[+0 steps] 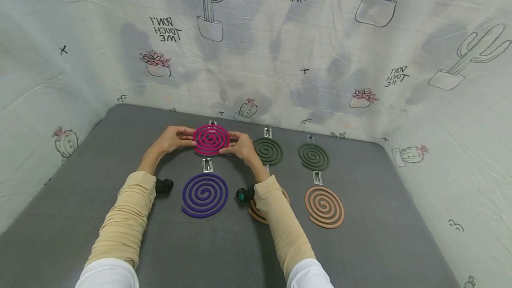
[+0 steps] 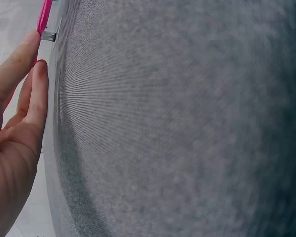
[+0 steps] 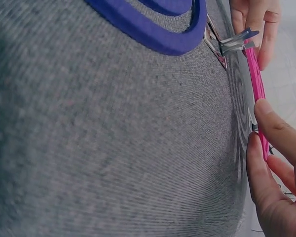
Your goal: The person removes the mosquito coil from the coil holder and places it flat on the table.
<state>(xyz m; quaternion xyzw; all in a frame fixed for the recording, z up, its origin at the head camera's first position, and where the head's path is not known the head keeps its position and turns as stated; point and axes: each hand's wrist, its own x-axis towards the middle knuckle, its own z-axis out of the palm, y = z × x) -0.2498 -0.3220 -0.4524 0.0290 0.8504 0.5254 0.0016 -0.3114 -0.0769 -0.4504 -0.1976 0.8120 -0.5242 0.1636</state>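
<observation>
A bright pink mosquito coil (image 1: 211, 140) is held between both hands at the back of the table. My left hand (image 1: 173, 139) pinches its left edge; my right hand (image 1: 241, 146) pinches the right edge. In both wrist views the pink coil (image 2: 44, 17) appears edge-on, with thumb and fingers on opposite faces. Directly in front lies a purple coil (image 1: 205, 191), with a small metal coil stand (image 1: 207, 165) at its far edge. Another metal stand (image 1: 213, 123) shows just behind the pink coil.
To the right are two dark green coils (image 1: 268, 151) and two orange-brown coils (image 1: 324, 207), one partly hidden by the right forearm. Metal stands (image 1: 317, 177) sit at their far edges. A patterned cloth (image 1: 260, 57) hangs behind the grey table (image 1: 384, 243).
</observation>
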